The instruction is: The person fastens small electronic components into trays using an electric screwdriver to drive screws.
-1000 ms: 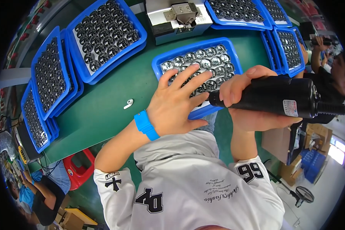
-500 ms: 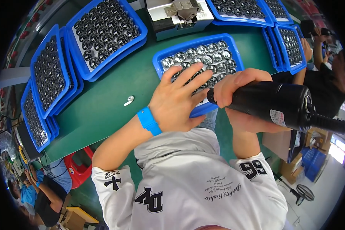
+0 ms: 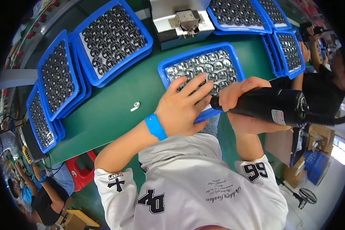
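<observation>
My left hand has its fingers spread over the near part of a blue tray, above rows of shiny, clear round parts. Beneath the fingers, contact with the parts is hidden. Wrapped round a black corded electric screwdriver is my right hand, at the tray's near right corner. The tool lies almost level, its narrow nose pointing left, close to my left thumb, and its cord leading off to the right. Whatever the nose meets cannot be seen.
On the green table lies a white earphone. Stacked blue trays of round parts stand at the left, more trays at the far right. A metal machine is behind the tray. People work at both sides; a red stool is lower left.
The whole view has shifted slightly, so the table and trays appear lower and farther right. My left hand stays spread over the tray, and my right hand keeps its grip on the electric screwdriver.
</observation>
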The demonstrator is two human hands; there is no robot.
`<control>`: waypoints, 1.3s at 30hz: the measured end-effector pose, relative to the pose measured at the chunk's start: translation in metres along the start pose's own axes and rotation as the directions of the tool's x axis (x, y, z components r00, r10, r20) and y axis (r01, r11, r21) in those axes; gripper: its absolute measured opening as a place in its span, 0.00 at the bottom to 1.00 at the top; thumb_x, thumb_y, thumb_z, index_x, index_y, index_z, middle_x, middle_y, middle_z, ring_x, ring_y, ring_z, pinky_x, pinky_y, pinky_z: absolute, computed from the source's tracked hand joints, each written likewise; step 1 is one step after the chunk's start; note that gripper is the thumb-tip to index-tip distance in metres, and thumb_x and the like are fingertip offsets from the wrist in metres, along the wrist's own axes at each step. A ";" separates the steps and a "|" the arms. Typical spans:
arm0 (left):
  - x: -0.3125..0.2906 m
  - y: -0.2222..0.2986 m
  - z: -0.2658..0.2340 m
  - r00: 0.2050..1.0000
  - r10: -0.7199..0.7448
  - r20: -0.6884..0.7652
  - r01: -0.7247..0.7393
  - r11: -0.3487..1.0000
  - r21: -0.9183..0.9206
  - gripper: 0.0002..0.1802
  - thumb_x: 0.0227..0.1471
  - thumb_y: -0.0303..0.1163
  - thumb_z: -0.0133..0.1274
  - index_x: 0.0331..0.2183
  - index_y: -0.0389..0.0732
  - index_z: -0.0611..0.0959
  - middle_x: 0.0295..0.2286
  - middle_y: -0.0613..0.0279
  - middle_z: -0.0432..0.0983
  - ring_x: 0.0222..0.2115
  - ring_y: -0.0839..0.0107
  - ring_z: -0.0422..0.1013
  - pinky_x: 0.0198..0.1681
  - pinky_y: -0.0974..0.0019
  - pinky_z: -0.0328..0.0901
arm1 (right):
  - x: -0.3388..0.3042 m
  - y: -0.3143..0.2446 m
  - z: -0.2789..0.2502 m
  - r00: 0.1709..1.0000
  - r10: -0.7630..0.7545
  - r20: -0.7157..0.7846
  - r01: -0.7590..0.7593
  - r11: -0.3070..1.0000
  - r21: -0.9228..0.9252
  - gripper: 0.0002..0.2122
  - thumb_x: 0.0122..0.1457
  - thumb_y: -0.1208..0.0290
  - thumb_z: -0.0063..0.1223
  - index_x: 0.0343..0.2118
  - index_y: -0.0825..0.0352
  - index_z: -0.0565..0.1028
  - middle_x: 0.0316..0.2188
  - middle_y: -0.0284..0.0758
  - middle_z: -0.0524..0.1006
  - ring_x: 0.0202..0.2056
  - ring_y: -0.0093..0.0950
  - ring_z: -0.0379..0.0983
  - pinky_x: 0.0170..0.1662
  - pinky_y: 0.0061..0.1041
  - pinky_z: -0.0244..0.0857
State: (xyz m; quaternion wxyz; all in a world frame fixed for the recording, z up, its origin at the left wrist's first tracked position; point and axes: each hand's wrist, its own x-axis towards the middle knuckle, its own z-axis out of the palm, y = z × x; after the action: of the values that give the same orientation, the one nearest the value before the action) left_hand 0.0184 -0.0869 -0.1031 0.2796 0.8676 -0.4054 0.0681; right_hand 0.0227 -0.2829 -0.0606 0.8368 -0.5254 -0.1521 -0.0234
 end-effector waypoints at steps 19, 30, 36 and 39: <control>0.004 0.019 0.000 0.999 -0.015 -0.040 0.017 0.998 0.058 0.33 0.38 0.45 0.68 0.47 0.41 0.84 0.57 0.55 0.71 0.61 0.59 0.64 0.60 0.49 0.55 | 0.190 -0.015 0.086 0.974 -0.224 0.010 0.190 0.847 0.497 0.38 0.65 0.28 0.30 0.35 0.67 0.74 0.21 0.34 0.73 0.14 0.25 0.67 0.17 0.23 0.63; -0.013 0.027 -0.015 0.990 -0.114 -0.079 0.111 0.993 -0.035 0.39 0.38 0.50 0.68 0.53 0.48 0.81 0.56 0.57 0.71 0.57 0.58 0.66 0.59 0.50 0.54 | 0.131 -0.019 0.001 0.937 -0.224 0.270 0.180 0.967 0.178 0.57 0.49 0.13 0.25 0.58 0.71 0.69 0.24 0.35 0.70 0.21 0.27 0.65 0.28 0.32 0.61; -0.003 0.026 -0.015 0.992 -0.113 -0.051 0.110 0.992 -0.058 0.33 0.36 0.47 0.70 0.47 0.45 0.85 0.59 0.56 0.68 0.62 0.60 0.61 0.62 0.49 0.50 | 0.050 -0.052 -0.016 0.987 -0.146 0.065 0.138 0.984 0.109 0.51 0.52 0.18 0.38 0.58 0.70 0.69 0.22 0.35 0.70 0.20 0.28 0.66 0.26 0.30 0.62; 0.009 0.029 -0.012 0.995 -0.096 -0.023 0.096 0.995 -0.008 0.31 0.38 0.47 0.70 0.45 0.44 0.85 0.59 0.55 0.68 0.63 0.59 0.60 0.62 0.49 0.51 | 0.033 -0.047 -0.025 0.974 -0.211 0.082 0.202 0.974 0.105 0.52 0.52 0.17 0.37 0.56 0.71 0.69 0.21 0.37 0.71 0.20 0.29 0.66 0.26 0.30 0.63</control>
State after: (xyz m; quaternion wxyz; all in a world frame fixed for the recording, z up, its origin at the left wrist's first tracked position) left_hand 0.0039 -0.1015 -0.0777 0.2903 0.8842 -0.3604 0.0631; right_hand 0.0508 -0.3220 -0.0202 0.8461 -0.4666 -0.2455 -0.0785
